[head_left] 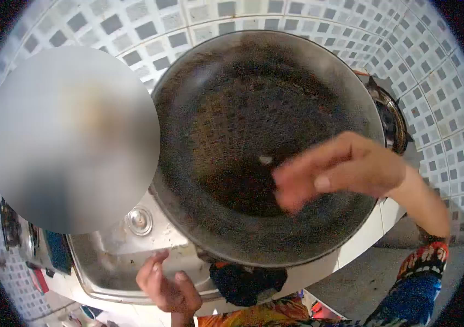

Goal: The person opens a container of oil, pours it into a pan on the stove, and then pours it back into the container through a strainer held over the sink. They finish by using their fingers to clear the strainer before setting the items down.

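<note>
A very large dark wok [188, 229] fills the middle of the head view. Its bottom mirrors the wall tiles, so it looks wet or oily. Over its lower right part hovers my right hand [346, 169], fingers stretched to the left and smeared by motion, with nothing visible in it. Just left of those fingertips, a small whitish bit [265, 159] shows in the wok. Near the front of the sink, my left hand [167, 283] is raised with loosely bent, parted fingers and holds nothing. A bunched black cloth [248, 284] lies to its right, against the wok's near rim.
The metal sink [98, 278] with its round drain strainer [140, 220] is at the lower left. Behind the wok's right rim stands a stove burner [393, 122]. Tiled walls [428, 82] close in the back and right. A blurred disc covers the left.
</note>
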A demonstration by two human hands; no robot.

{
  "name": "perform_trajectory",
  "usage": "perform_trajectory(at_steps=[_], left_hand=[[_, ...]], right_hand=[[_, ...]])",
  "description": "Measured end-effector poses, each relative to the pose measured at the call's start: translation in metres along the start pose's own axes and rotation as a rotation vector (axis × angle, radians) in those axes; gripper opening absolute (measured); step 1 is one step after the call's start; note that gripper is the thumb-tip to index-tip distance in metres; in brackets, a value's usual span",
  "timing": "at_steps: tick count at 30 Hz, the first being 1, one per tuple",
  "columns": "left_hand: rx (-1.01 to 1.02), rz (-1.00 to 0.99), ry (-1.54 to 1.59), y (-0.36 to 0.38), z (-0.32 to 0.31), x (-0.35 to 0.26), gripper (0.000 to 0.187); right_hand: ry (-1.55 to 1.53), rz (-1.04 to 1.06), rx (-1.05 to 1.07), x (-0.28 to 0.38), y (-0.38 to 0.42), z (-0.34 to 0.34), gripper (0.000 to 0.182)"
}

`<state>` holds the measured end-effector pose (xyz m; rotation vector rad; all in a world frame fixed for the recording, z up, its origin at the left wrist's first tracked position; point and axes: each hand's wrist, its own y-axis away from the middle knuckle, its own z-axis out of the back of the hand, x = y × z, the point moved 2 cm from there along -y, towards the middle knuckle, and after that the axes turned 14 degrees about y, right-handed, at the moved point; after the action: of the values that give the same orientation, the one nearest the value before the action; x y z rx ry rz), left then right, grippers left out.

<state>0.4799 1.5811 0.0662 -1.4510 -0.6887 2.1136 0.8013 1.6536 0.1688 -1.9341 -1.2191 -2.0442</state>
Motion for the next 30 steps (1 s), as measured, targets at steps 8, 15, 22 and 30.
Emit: perform_trajectory(at_steps=[8, 15, 22, 30], left_hand=[[0.107, -0.005, -0.196, -0.019, 0.065, -0.041, 0.043], [0.231, 0.109, -0.252, 0.009, 0.188, -0.06, 0.049], [0.109, 0.335, -0.503, 0.107, 0.361, -0.064, 0.051], [-0.167, 0.77, -0.825, 0.248, 0.526, -0.086, 0.053]], right_hand=[[1.811, 0.545, -0.65, 0.063, 0.007, -0.065, 0.038], [1.308, 0.395, -0.393, 0.098, -0.003, -0.209, 0.033], [1.329, 0.729, -0.26, 0.112, -0.105, -0.404, 0.03], [1.227, 0.873, 0.289, 0.121, -0.248, -0.596, 0.03]])
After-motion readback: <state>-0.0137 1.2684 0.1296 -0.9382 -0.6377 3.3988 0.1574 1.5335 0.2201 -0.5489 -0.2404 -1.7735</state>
